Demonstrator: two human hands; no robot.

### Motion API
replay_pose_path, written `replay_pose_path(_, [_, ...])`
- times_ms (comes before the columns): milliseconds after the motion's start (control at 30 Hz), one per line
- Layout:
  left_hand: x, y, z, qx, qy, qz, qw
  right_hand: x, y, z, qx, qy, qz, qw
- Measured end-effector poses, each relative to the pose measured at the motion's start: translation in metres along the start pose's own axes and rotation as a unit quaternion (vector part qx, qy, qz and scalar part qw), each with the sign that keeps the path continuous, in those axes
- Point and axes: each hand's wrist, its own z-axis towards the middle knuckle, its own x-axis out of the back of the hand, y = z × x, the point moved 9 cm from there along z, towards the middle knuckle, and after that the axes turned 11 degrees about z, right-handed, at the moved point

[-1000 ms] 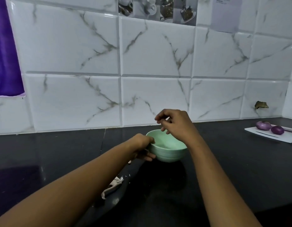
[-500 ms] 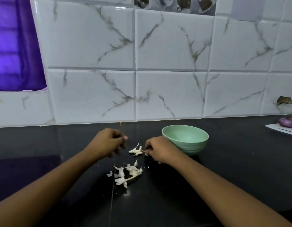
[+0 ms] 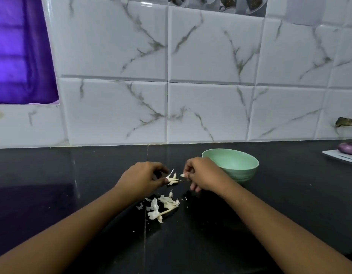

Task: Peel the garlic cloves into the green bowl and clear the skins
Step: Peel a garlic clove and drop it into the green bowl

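Black countertop (image 3: 52, 175) lies free out left and along the near edge. Garlic skins (image 3: 163, 206) litter the middle, the green bowl (image 3: 238, 171) blocks the right, and the tiled wall (image 3: 210, 111) closes the back.

Board (image 3: 338, 155): cut off at right edge. Green bowl (image 3: 248, 174): near rim hidden behind right hand (image 3: 204, 175). White scrap (image 3: 182, 175) pinched there: too small to tell clove from skin. Left hand (image 3: 141, 177): whether it holds anything, unclear.
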Motion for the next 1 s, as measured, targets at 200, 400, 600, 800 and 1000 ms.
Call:
replay_pose_path(200, [-0.002,0.004,-0.001,-0.008,0.018,-0.209,0.978,-0.018,-0.010,-0.006,-0.013,-0.097,0.322,0.942])
replay_pose_path(400, [0.004,-0.003,-0.004,0.024,0.042,-0.322,0.946,-0.017,-0.012,-0.007,-0.018,-0.103,0.379,0.920])
replay_pose_path(600, [0.003,-0.002,-0.005,0.038,0.030,-0.372,0.927,-0.015,-0.013,-0.007,-0.018,-0.097,0.367,0.925])
replay_pose_path(800, [0.002,-0.001,-0.007,0.044,0.025,-0.385,0.922,-0.013,-0.016,-0.009,-0.002,-0.096,0.301,0.949])
replay_pose_path(1000, [-0.003,-0.003,-0.008,0.070,0.007,-0.450,0.890,-0.015,-0.018,-0.010,0.001,-0.112,0.303,0.947])
